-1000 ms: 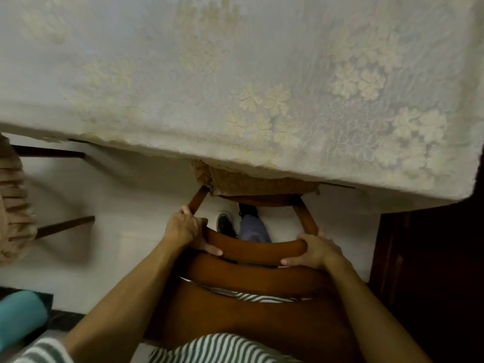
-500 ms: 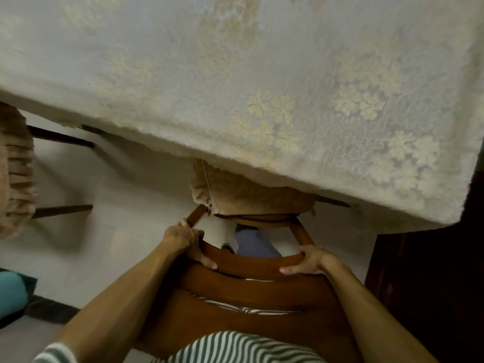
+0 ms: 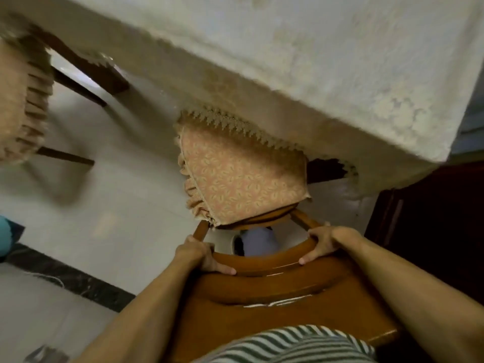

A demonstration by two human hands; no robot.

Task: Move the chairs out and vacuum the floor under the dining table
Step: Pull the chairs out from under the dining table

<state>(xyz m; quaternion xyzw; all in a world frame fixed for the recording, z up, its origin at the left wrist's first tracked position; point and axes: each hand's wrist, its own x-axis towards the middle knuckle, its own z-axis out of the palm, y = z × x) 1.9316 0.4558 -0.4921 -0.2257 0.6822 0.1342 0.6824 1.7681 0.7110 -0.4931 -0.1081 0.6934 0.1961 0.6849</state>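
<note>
Wooden chair (image 3: 262,289), top rail clasped at its two ends by left hand (image 3: 197,254) and right hand (image 3: 327,241), cushioned seat (image 3: 241,176) beyond the hands partly under the tablecloth (image 3: 327,61); second chair (image 3: 23,100) far left.

Below me: pale glossy tiled floor (image 3: 125,195), light glaring off it. Dark marbled stone strip (image 3: 65,277) crossing floor at my lower left. Dark brown wooden cabinet (image 3: 429,231) at my right. Teal rounded object (image 3: 4,239) at left edge, unidentifiable.
</note>
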